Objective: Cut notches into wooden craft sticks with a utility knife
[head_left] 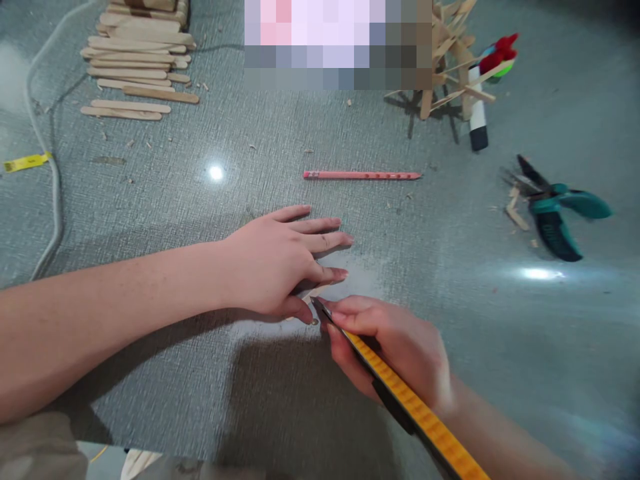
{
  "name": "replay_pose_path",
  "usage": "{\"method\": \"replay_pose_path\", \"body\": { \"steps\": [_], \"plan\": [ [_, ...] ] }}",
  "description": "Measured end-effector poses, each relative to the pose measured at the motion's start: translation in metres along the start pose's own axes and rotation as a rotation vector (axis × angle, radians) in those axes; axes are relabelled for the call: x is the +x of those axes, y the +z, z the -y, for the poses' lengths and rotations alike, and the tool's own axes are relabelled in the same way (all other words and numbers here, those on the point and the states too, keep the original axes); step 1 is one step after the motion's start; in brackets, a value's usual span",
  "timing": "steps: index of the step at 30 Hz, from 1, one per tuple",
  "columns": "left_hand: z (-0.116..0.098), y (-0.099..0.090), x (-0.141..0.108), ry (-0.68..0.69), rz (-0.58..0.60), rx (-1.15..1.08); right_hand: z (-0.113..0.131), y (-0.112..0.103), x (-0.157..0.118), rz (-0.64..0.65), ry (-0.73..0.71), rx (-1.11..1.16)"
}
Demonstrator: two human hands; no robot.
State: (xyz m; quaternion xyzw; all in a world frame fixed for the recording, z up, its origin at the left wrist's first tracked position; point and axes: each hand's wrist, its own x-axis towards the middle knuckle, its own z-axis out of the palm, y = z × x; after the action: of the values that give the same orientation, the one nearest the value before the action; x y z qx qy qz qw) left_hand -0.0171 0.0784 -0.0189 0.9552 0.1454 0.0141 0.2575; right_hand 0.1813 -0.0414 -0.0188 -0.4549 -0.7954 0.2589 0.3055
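My left hand [280, 263] lies on the grey table with its fingers spread, the thumb and forefinger beside a small pale piece of wood [315, 292] that is mostly hidden under the hand. From the right, my right hand [395, 347] is closed around a yellow utility knife [405, 397]. The knife's dark blade points up and left, its tip at the wood piece near my left thumb. A pink pencil [363, 176] lies beyond the hands.
Craft sticks [135, 67] lie stacked at the back left, near a grey cable [56, 193] with a yellow tag. A wooden stick structure [450, 60] and a white marker [477, 110] are at the back right. Teal-handled pliers [555, 207] lie at the right among wood scraps.
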Motion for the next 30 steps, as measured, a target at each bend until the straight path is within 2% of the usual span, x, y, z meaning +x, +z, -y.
{"method": "replay_pose_path", "body": {
  "steps": [8, 12, 16, 19, 23, 27, 30],
  "plan": [
    [0.001, 0.000, 0.000, 0.012, -0.009, 0.013, 0.001, -0.001, 0.003, -0.024, 0.028, 0.077],
    [0.004, 0.002, -0.002, 0.033, -0.061, 0.018, 0.000, 0.001, 0.004, -0.072, 0.039, 0.140],
    [0.007, 0.007, -0.003, 0.108, -0.185, 0.055, -0.004, 0.001, -0.001, -0.189, 0.106, 0.192],
    [0.008, 0.009, -0.003, 0.153, -0.259, 0.078, -0.007, 0.002, -0.006, -0.302, 0.245, 0.245],
    [0.007, 0.009, -0.003, 0.158, -0.296, 0.055, -0.013, 0.004, -0.011, -0.433, 0.433, 0.506],
    [0.007, 0.009, -0.003, 0.146, -0.310, 0.043, -0.017, 0.006, -0.011, -0.520, 0.449, 0.595],
    [0.008, 0.007, -0.003, 0.192, -0.312, 0.076, -0.016, 0.007, -0.007, -0.600, 0.425, 0.639]
  ]
}}
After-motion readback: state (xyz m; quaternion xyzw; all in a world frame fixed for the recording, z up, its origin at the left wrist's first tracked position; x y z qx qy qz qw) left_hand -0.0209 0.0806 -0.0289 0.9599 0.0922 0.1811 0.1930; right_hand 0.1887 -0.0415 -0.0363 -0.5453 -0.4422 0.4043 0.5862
